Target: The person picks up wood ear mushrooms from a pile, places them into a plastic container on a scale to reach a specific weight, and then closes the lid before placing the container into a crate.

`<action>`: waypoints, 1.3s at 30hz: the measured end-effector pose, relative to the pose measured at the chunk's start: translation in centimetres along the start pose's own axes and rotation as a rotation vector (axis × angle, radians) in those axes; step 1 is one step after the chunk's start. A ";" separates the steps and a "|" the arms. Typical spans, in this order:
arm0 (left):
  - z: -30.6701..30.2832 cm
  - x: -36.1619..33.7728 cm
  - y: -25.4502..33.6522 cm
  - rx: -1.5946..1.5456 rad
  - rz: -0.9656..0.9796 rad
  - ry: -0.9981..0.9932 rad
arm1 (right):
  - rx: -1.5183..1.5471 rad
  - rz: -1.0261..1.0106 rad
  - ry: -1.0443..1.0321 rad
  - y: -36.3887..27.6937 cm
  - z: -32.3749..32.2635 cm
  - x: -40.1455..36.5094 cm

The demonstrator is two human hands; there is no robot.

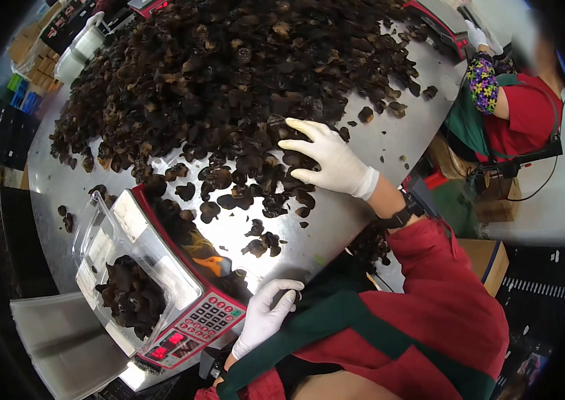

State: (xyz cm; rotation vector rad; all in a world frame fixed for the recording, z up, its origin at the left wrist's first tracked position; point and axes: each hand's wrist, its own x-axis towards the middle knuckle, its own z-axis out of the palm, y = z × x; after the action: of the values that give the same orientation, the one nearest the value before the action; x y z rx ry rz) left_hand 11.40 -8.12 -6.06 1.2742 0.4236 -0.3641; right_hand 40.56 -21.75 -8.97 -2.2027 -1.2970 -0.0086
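My right hand (329,160), in a white glove, reaches over the near edge of a large heap of dark wood ear mushrooms (229,73). Its fingers are spread and touch or hover just above loose pieces. Close to the table edge, my left hand (269,317), also gloved, has its fingers curled together; whatever they may hold is hidden. Beside it stands a red and white digital scale (206,320) with lit red digits. A clear plastic container (89,233) rests on the scale, with a clump of wood ear mushrooms (132,297) in it.
The metal table (49,200) has scattered pieces near its edge. A stack of clear plastic sheets or bags (62,333) lies beside the scale. Another scale (439,30) stands at the far right, near a co-worker's gloved hand (479,37). A cardboard box (479,263) is behind my arm.
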 end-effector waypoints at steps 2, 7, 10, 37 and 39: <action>0.1 0.1 0.1 0.005 0.004 -0.006 | -0.033 0.040 0.046 -0.1 -0.6 -1.2; 0.2 0.0 -0.1 0.017 -0.010 -0.014 | -0.048 0.032 0.017 -1.0 -1.0 -1.5; 0.5 -0.2 0.0 0.029 -0.024 -0.006 | -0.075 -0.094 -0.014 -1.7 -0.5 1.4; 0.8 -2.4 -0.9 -0.003 0.058 0.015 | 1.381 0.521 -0.211 0.8 1.3 5.6; 0.6 -2.6 -1.1 -0.008 0.088 0.018 | 1.134 0.465 -0.235 -0.3 1.5 5.3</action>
State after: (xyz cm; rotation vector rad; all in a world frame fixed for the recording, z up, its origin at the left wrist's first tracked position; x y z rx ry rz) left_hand 8.71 -8.91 -5.56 1.2845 0.3828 -0.2770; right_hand 42.72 -16.68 -8.59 -1.4321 -0.5709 0.9404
